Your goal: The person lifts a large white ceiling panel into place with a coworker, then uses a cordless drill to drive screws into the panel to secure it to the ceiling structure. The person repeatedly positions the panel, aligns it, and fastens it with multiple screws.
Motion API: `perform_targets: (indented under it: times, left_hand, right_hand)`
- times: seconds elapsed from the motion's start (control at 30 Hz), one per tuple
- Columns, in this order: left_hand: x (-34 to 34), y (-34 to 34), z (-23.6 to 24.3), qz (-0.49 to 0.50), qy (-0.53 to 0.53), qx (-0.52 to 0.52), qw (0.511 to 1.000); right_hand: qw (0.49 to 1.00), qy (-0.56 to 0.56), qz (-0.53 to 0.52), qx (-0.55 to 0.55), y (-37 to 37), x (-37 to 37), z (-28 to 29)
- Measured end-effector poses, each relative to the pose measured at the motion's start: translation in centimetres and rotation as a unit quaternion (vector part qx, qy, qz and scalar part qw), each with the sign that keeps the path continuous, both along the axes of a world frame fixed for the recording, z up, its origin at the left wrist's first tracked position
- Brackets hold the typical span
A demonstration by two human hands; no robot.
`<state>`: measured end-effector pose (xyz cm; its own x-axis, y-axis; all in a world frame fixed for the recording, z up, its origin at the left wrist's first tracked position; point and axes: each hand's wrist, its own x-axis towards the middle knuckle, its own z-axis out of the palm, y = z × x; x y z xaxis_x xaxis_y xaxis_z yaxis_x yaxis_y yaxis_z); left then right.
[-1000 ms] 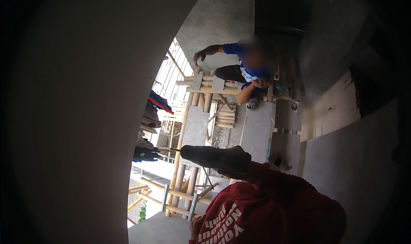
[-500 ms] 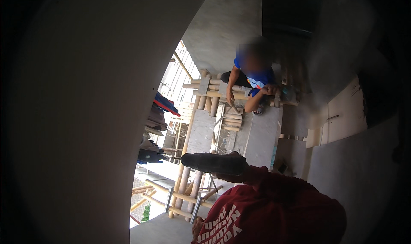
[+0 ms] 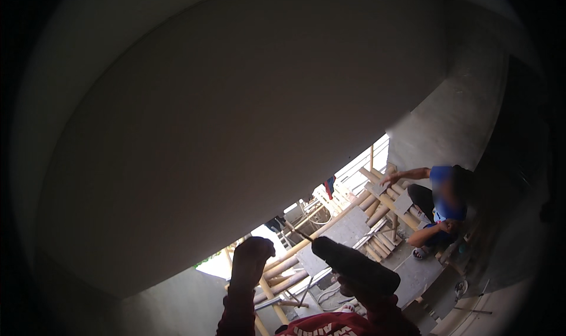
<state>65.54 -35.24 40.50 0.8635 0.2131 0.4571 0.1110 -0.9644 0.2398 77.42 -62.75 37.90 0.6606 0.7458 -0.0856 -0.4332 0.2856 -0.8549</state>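
A dark power drill (image 3: 355,265) with a thin bit (image 3: 299,233) sits in my right hand (image 3: 346,286), whose fingers are mostly in shadow below the drill's body. The bit points up and left toward the large flat grey surface (image 3: 236,129), with its tip near that surface's lower edge. To the left of the bit, my left hand (image 3: 252,258) is raised with fingers curled closed, apart from the drill. Whatever it may hold is too dark to make out.
A person (image 3: 448,203) in blue sits at the right on a scaffold of bamboo poles (image 3: 289,286) and boards (image 3: 348,227). Bright daylight comes through an opening behind the poles. A grey wall (image 3: 454,112) stands at upper right.
The view has turned, so the flat surface now spreads across the top and the scaffold lies lower right. My left hand has come up into view. The seated person's arm now reaches out sideways.
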Motion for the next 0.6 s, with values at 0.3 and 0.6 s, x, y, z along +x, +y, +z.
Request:
perform_targets:
  times: [0.3,0.6]
  left_hand:
    - [5.0,-4.1,8.4,-0.196,-0.202,-0.604,0.746]
    - [5.2,-2.6,7.4,-0.242,-0.171,-0.605,0.739]
  right_hand:
    - [0.958,-0.264,0.073,-0.086,-2.1,3.0,-4.3]
    - [0.947,-0.315,0.057,-0.016,-3.0,3.6,-4.2]
